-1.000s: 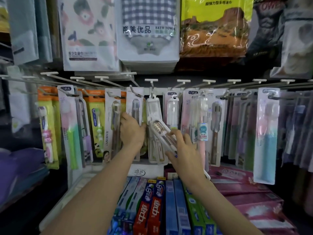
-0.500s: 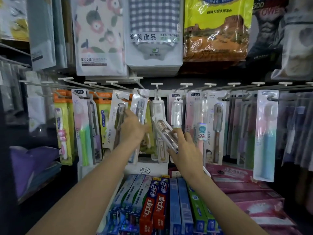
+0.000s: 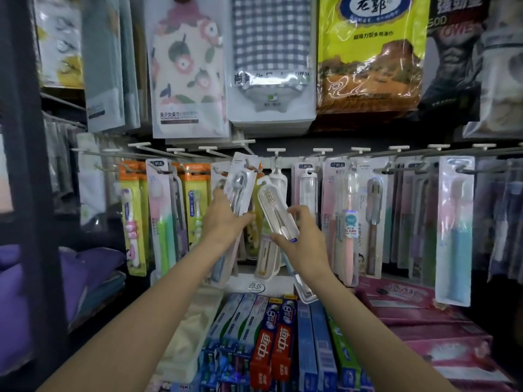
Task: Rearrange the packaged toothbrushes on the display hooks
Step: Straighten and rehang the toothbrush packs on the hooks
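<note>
Two hands at the hooks: left hand [image 3: 223,219] grips a tilted grey toothbrush pack [image 3: 240,188]; right hand [image 3: 304,240] pinches a slanted clear toothbrush case [image 3: 276,213]. Neighbouring pack [image 3: 350,222] reads "CLEAN".

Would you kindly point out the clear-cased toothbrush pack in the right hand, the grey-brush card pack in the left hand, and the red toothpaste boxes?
clear-cased toothbrush pack [image 3: 276,210], head view, mid case.
grey-brush card pack [image 3: 240,184], head view, blister front.
red toothpaste boxes [image 3: 273,340], head view, box face.
</note>
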Tool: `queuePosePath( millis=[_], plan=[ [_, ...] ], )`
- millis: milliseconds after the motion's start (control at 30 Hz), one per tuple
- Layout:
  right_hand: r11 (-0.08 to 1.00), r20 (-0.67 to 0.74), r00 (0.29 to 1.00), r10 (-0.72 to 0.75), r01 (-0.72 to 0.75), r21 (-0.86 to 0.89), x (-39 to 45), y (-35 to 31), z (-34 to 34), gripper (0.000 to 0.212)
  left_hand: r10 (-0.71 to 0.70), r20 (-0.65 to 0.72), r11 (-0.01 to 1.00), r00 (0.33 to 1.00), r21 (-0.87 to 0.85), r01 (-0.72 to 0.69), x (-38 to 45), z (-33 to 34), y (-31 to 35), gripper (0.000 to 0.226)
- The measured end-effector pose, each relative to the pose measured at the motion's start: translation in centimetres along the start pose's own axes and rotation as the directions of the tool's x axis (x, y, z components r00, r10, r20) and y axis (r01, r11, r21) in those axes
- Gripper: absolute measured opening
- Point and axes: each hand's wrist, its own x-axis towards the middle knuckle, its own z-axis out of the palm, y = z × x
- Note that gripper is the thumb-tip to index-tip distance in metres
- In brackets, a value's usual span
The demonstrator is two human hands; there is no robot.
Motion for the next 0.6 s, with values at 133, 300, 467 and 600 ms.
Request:
queuePosePath(
  millis=[133,300,467,600],
  plan=[
    [1.0,-0.034,0.999,0.009,-0.01,-0.026,0.8,-0.3,0.5,0.051,0.025,0.009,0.999,1.0,0.022,-0.025,0.3,-0.8,-0.5,0.048],
    [1.0,-0.082,0.997,0.001,-0.001,0.002,1.9,-1.0,1.8,0.053,0.067,0.038,0.997,0.997,0.044,-0.068,0.9,-1.8,-0.9,0.044],
    [1.0,-0.048,0.999,-0.006,0.007,0.004,3.4,-1.6,2.4,0.054,0.109,0.029,0.992,0.994,0.057,-0.11,1.2,-2.2,-1.4,0.042],
    [1.0,-0.005,1.0,-0.022,0.022,-0.02,3.6,-1.4,2.2,0.054,0.134,0.039,0.989,0.99,0.054,-0.136,1.6,-2.1,-1.7,0.046]
  ],
)
